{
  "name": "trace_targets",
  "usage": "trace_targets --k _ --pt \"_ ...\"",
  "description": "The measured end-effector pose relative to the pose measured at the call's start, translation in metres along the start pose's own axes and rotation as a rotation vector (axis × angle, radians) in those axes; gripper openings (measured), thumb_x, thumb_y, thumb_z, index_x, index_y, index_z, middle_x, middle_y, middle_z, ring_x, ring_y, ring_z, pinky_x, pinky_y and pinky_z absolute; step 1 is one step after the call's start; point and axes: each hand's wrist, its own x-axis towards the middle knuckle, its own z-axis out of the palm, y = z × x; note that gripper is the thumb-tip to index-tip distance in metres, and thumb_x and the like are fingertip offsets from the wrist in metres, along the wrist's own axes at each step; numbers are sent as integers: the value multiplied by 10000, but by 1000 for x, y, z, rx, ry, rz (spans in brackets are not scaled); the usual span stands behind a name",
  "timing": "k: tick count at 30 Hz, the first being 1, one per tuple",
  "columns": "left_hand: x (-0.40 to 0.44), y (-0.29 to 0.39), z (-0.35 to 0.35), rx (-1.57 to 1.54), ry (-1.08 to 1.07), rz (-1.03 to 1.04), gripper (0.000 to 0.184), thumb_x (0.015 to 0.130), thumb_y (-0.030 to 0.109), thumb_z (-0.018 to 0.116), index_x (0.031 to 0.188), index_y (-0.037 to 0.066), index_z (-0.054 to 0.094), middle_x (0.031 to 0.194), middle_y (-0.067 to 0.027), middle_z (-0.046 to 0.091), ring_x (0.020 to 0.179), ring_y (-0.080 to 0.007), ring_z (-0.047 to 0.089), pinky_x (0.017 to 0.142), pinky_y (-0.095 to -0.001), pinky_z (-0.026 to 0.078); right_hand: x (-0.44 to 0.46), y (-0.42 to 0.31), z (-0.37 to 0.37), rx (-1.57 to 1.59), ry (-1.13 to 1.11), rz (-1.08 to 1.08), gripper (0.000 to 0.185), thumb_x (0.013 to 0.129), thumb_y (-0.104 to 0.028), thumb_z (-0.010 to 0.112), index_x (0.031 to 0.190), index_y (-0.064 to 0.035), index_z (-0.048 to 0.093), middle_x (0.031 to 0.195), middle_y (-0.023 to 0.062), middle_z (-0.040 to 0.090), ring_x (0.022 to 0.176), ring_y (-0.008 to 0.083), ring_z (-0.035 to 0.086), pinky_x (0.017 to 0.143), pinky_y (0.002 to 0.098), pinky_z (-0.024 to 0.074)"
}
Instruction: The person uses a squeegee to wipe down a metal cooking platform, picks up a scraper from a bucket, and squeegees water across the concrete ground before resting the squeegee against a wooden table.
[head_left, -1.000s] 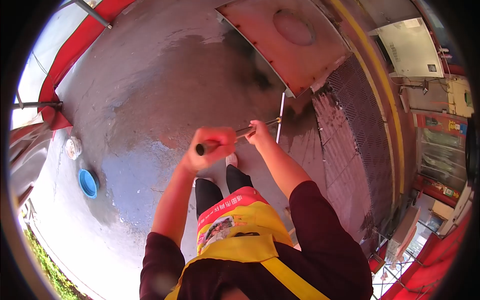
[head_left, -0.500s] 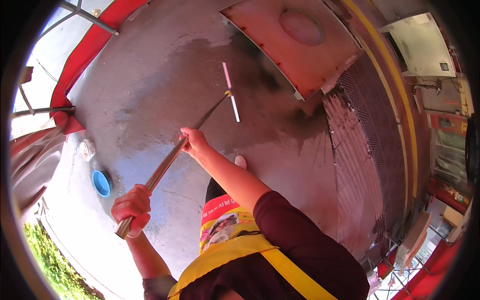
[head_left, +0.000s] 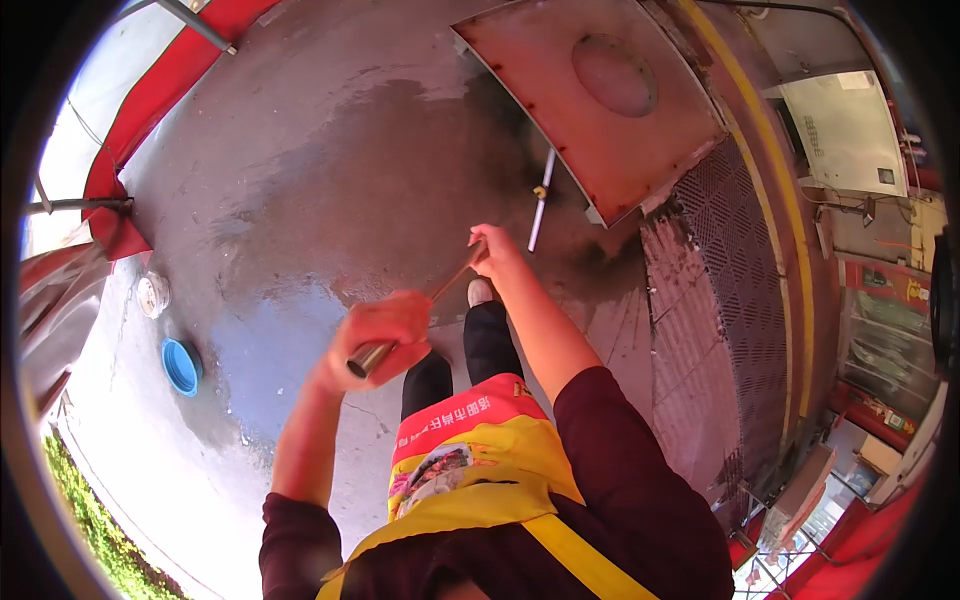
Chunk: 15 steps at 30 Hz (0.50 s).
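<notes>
A floor squeegee with a long metal pole is in both my hands; its narrow white head (head_left: 537,222) rests on the wet dark floor (head_left: 400,190). My left hand (head_left: 392,330), slightly blurred, is wrapped round the pole near its top end. Further down, my right hand (head_left: 492,252) is closed on the pole. The lower part of the pole is mostly hidden behind my right hand. One end of the head reaches the edge of a reddish metal tabletop (head_left: 520,60), and a yellow joint sits at its middle.
At the left stand a blue basin (head_left: 181,367) and a white bucket (head_left: 153,295). A ridged mat (head_left: 745,250) runs along the right side by a yellow line (head_left: 790,190). Red sheeting (head_left: 150,110) on metal poles borders the upper left. My shoe (head_left: 480,292) is below the squeegee head.
The squeegee head has swung right, up to the metal tabletop. Both hands have moved right, the left one furthest, and the head has tilted the other way.
</notes>
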Motion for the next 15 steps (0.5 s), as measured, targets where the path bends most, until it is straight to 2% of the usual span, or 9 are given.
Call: trace_targets --k 2,5,8,10,14,15 --pt "7 17 -3 83 -49 52 158 648 -72 580 591 10 458 620 -88 507 648 -258 521 757 -402 424 -15 -2 36 -43 -51 -23 136 679 -119 583 632 -103 457 578 30 458 574 173 477 493 333 394" --pt "31 7 -12 52 74 86 179 663 -15 589 563 36 449 595 -68 507 624 -238 519 729 -419 415 -4 -23 53 60 -4 -131 129 684 -116 575 641 -117 454 573 20 451 552 162 476 482 326 401" --pt "68 -33 -15 -52 177 -3 171 669 -11 585 576 37 451 603 -70 502 619 -229 511 742 -421 409 18 -69 24 91 169 -116 116 683 -99 556 657 -119 444 576 13 447 533 154 471 482 320 412" --pt "92 -57 -13 -143 215 -21 161 661 -58 567 588 20 447 607 -68 494 621 -224 507 751 -410 419 41 -97 5 96 208 -77 104 681 -89 538 670 -117 439 612 21 446 547 154 456 487 317 419" --pt "104 -71 -32 -145 370 -20 174 664 -89 551 588 9 429 604 -60 481 601 -223 492 751 -400 422 59 -115 51 -42 196 -77 96 671 -65 517 682 -100 428 662 35 436 533 135 410 416 273 342" --pt "98 -68 -38 -100 407 -13 193 662 -98 548 577 10 412 594 -65 476 592 -219 490 747 -395 421 72 -110 65 -53 184 -55 92 670 -61 512 692 -94 428 661 41 444 508 137 392 380 264 283"
